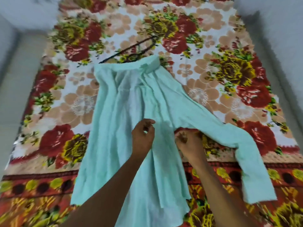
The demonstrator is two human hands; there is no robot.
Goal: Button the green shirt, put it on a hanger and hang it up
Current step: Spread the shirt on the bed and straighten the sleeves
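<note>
Green shirt (124,112) flat on floral bedspread (229,71); left hand (143,136), right hand (188,143) pinch its front edges; hanger (127,48) beyond collar.

Green shirt spread out on the floral blanket, hanger beyond its collar

The pale mint-green shirt (121,112) lies flat and lengthwise, collar at the far end and hem nearest the person, its cloth creased in long folds. One long sleeve runs out from the body to the right of the hands, bends, and drops back toward the near edge. The left hand (142,138) rests on the shirt's mid-front with fingers curled at the front edge; the right hand (188,145) pinches the cloth just beside it, under the sleeve. The picture is too blurred to show buttons. A thin dark hanger (129,48) lies well beyond the hands, just past the collar, partly under it.
</note>
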